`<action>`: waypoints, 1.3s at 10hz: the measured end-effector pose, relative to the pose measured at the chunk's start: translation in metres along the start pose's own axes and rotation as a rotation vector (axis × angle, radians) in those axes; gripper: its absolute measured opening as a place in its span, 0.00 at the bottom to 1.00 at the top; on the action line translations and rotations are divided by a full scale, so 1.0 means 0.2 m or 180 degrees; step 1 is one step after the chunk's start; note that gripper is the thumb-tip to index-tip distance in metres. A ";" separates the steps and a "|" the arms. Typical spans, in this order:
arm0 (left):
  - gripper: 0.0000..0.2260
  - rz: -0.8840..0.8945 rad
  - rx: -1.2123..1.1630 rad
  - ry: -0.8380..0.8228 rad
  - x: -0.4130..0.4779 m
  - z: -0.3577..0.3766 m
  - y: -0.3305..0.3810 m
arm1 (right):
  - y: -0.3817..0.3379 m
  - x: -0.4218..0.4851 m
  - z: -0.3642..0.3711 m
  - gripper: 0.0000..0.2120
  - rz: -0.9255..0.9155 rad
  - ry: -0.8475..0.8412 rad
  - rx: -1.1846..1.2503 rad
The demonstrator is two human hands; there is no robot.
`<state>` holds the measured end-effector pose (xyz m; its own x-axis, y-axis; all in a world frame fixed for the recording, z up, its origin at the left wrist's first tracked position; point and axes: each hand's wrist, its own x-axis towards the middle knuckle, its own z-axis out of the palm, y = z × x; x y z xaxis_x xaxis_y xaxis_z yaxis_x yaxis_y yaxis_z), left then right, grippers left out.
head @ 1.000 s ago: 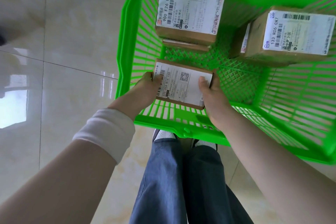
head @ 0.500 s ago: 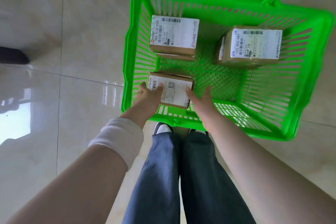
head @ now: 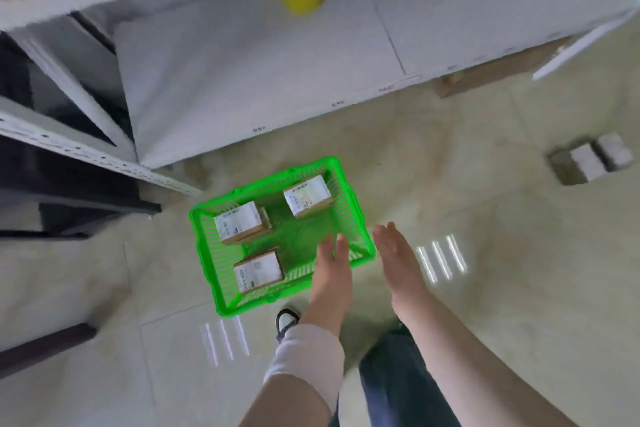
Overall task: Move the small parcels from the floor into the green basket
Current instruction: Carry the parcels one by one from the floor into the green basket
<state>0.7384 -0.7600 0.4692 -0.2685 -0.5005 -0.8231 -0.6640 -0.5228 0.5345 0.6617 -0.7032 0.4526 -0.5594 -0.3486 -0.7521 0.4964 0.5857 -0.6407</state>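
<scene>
head view: left hand [head: 333, 265] and right hand [head: 398, 253] fingers spread, holding nothing.

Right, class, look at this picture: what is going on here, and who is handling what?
A person stands over a green basket on the floor. Three small parcels lie in it: one at the far side, one at the left, one nearest the person. Both hands, left hand and right hand, are open and hold nothing. More parcels lie on the floor to the right.
</scene>
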 end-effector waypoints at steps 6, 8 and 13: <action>0.23 0.0667 0.0341 -0.0467 -0.59 2.16 0.77 | -0.31 -0.01 -2.29 0.26 -0.0021 0.0649 0.1443; 0.23 0.0603 0.0309 -0.0571 -0.56 2.65 1.11 | -0.58 0.19 -2.80 0.26 -0.0045 0.0662 0.1440; 0.21 0.0820 0.0284 -0.0976 -0.67 4.13 1.77 | -0.84 0.51 -4.26 0.23 -0.0068 0.0956 0.1817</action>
<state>-0.0373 -0.3076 0.6092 -0.6204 -0.3713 -0.6908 -0.6022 -0.3387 0.7229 -0.0439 -0.2132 0.6151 -0.6934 -0.0875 -0.7152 0.7118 0.0706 -0.6988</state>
